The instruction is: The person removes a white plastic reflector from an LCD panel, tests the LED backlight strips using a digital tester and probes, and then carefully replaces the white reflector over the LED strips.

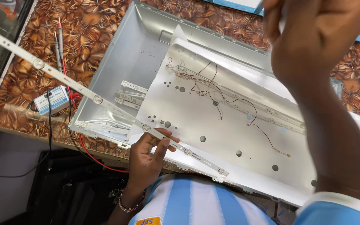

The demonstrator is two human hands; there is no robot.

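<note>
**LED strip held over open panel tray**

1. Right hand (313,46): nearest the lens, raised at 1 o'clock, blurred; whether its fingers are apart or closed on anything cannot be told. Forearm runs down to 4 o'clock.
2. Left hand (148,152): at 6 o'clock, fingers pinched on the strip (105,104), thumb above, wrist wearing a bead bracelet.
3. Strip: long, thin, white, with round lenses; runs from 10 o'clock, off the bench edge, to about 5 o'clock, crossing the tray's near corner. Held at one point only, so it likely sags; a second grip farther along would steady it and spare the lenses.
4. Tray (126,54): grey metal, centre; short strips lie on its floor at 9 o'clock.
5. Sheet (230,125): white reflector with round holes, partly lifted, thin wires trailing over it.
6. Tester (51,100): small box at 9 o'clock on the patterned bench, red and black leads attached; probes (59,41) lie at 11 o'clock.
</note>
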